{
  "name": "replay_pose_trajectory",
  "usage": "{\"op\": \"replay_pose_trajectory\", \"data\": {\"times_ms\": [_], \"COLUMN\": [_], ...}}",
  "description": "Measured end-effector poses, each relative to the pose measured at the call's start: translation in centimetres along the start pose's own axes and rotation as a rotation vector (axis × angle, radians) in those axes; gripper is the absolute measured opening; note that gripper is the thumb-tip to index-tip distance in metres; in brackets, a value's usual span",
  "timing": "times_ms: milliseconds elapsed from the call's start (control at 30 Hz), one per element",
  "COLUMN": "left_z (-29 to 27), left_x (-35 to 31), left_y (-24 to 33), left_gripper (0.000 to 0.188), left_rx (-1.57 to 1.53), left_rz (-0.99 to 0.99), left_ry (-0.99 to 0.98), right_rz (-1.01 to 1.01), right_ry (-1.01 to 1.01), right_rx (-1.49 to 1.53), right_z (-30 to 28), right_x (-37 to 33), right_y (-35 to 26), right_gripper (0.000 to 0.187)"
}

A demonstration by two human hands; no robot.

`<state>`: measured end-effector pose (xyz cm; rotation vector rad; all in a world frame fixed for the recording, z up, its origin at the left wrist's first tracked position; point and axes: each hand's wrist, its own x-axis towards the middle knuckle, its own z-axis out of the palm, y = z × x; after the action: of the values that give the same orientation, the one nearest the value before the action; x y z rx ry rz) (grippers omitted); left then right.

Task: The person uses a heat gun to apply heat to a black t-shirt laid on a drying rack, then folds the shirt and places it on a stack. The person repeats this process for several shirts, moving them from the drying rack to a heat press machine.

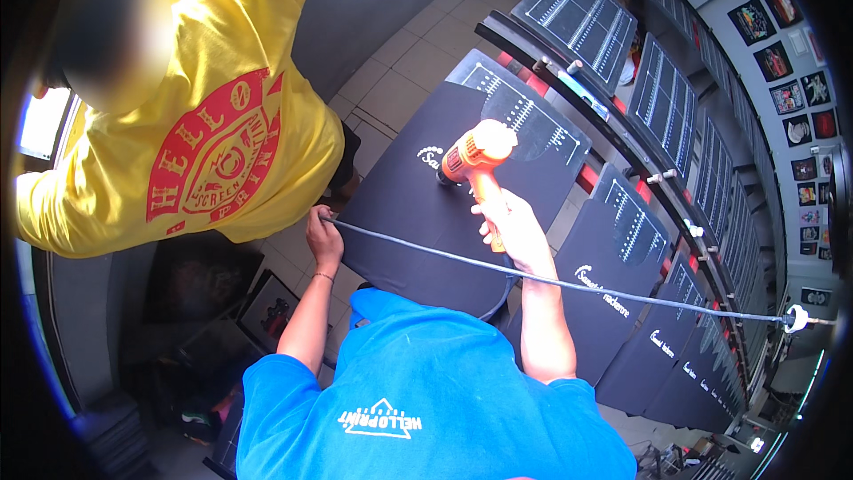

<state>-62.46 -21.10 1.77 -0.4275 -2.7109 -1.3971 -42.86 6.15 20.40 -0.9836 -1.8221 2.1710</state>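
My right hand (515,233) is wrapped round the handle of an orange heat gun (482,158). Its dark nozzle points down and left over a small white print (430,157) on a black shirt (400,213), and partly hides that print. The shirt is stretched over a flat printing board (533,124), whose marked end shows at the neck opening. My left hand (325,238), at the shirt's left edge, is closed on a grey cord (569,284). The cord crosses in front of me to a white fitting (796,318) at the far right.
A person in a yellow shirt (231,124) stands close on the left, turned away. More boards carrying black printed shirts (595,293) line up to the right. Behind a dark rail (569,89) is another row of boards (582,22). Framed pictures (773,62) hang on the wall.
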Motion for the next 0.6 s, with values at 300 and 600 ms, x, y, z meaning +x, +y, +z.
{"op": "replay_pose_trajectory", "data": {"times_ms": [300, 600], "left_z": [0.0, 0.0], "left_x": [0.1, 0.2], "left_y": [0.3, -0.1], "left_gripper": [0.029, 0.030], "left_rx": [-0.011, -0.017], "left_rz": [0.024, 0.014], "left_ry": [-0.015, -0.031], "right_rz": [0.061, 0.024], "right_ry": [0.044, 0.021], "right_rx": [-0.119, -0.022], "right_z": [0.5, 1.2], "right_x": [0.4, 0.8], "right_y": [-0.1, -0.6], "right_gripper": [0.032, 0.029]}}
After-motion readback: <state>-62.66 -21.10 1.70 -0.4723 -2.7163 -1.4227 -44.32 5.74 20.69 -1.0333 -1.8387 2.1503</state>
